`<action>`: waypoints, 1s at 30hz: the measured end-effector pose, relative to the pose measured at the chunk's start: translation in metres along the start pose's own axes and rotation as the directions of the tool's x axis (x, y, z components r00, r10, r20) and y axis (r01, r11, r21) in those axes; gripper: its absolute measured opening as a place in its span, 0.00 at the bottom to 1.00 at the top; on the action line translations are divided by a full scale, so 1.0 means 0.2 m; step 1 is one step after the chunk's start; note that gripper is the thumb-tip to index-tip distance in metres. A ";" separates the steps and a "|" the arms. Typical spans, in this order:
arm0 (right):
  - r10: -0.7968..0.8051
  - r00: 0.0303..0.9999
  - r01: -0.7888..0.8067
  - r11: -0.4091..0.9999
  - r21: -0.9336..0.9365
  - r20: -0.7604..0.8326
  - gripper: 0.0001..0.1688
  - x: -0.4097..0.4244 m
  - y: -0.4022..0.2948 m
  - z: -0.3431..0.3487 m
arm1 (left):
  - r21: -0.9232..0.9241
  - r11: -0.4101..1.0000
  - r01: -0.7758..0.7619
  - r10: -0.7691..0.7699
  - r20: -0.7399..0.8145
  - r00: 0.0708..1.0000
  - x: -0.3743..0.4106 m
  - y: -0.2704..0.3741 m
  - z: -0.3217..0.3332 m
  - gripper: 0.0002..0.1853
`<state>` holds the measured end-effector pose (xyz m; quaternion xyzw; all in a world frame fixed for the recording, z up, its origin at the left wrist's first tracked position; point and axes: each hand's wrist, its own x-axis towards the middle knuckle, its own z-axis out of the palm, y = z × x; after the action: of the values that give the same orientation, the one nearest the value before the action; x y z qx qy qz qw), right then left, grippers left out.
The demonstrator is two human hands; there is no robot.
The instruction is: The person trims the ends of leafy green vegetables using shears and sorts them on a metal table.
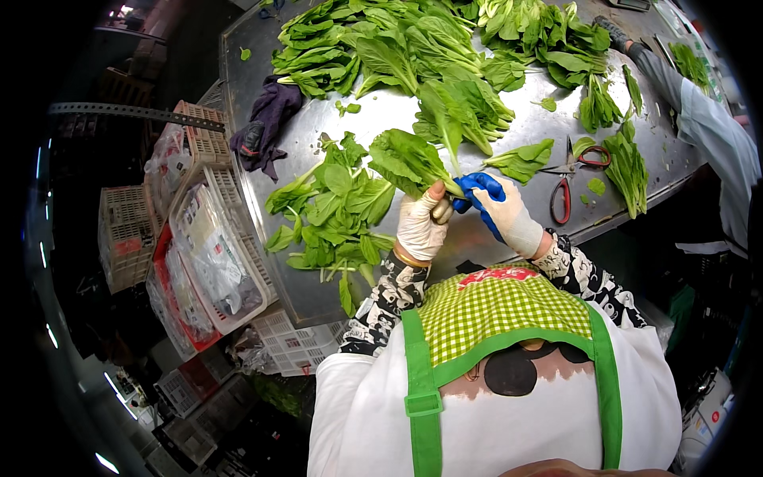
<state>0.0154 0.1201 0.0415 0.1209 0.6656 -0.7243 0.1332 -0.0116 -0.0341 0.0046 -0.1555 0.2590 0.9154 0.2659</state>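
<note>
My left hand (422, 223), in a pale glove with the thumb tip bare, grips a head of leafy greens (408, 158) near its stem base. The leaves point away to the upper left. My right hand (501, 206) wears a white knit glove with blue-coated fingers. Its fingers are closed at the stem end, pinching a leaf stalk (451, 140) that stands up beside the head. Loose torn leaves (340, 208) lie to the left of my hands. Right of them, red-handled scissors (566, 170) rest with blades apart near a single leafy piece (524, 161).
A large heap of greens (381, 42) covers the far part of the metal table (286, 298). A dark purple cloth (271, 116) lies at its left edge. Plastic crates (250, 262) with bags stand left. At right, another person's sleeved arm (685, 95) reaches over the table near a greens bunch (626, 170).
</note>
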 end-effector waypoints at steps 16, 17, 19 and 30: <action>-0.199 0.896 -0.322 0.321 -0.891 -0.396 0.55 -0.20 0.18 -0.44 | -0.101 0.982 -0.162 0.157 -0.057 0.986 0.01 0.11 -0.04 0.06; -0.219 0.856 -0.444 0.150 -0.883 -0.468 0.54 -0.21 0.22 -0.50 | -0.090 0.979 -0.185 0.179 -0.076 0.981 0.01 0.10 -0.07 0.06; -0.176 0.828 -0.514 0.141 -0.846 -0.532 0.52 -0.26 0.26 -0.56 | -0.070 0.974 -0.217 0.209 -0.102 0.973 0.03 0.07 -0.06 0.07; -0.046 0.789 -0.604 0.129 -0.787 -0.613 0.46 -0.31 0.29 -0.69 | -0.088 0.945 -0.315 0.306 -0.098 0.947 0.06 0.08 -0.03 0.17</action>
<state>0.0942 0.2559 -0.0024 0.3200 0.9362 -0.0346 0.1414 -0.0297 -0.0442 0.0004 -0.1642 0.2437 0.9507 0.0989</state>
